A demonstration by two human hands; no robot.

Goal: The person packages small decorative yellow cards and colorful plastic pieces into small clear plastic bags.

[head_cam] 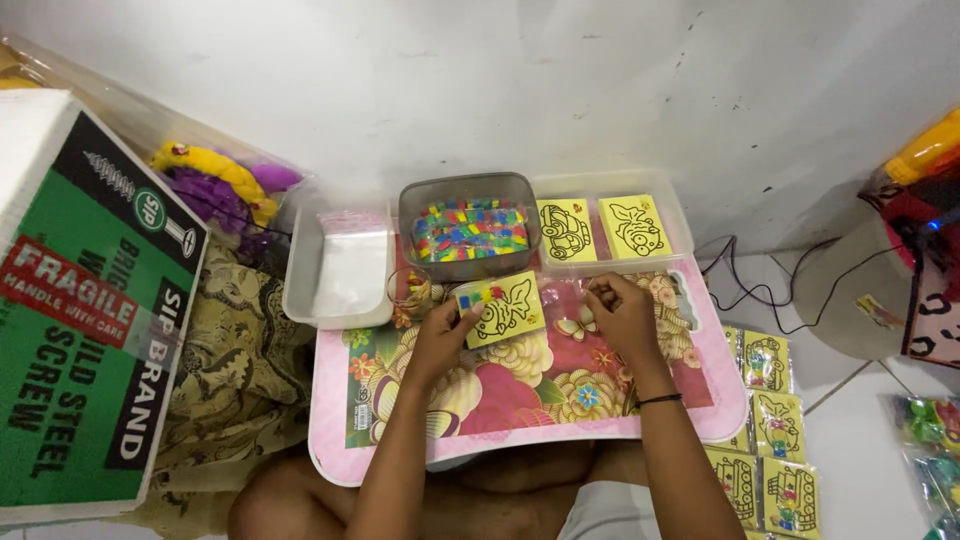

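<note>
- Our left hand (447, 335) holds a small yellow picture card (501, 308) by its left edge, fingers closed on it, just above the pink flowered lap counter (520, 400).
- Our right hand (618, 312) rests just right of the card with its fingers curled in together; we cannot tell whether they pinch anything.
- The card lies nearly flat, its long axis running left to right and tilted a little, right end higher toward the wall. Its printed face is up, with a few coloured patches near the left corner.
- To do this well, we judge the left hand should keep the card steady and flat while the right works in small, careful touches.
- Just behind the card stands a grey tub of coloured bits (470, 230), with a clear tray (612, 232) holding two more yellow cards to its right and an empty white tray (340, 275) to its left.
</note>
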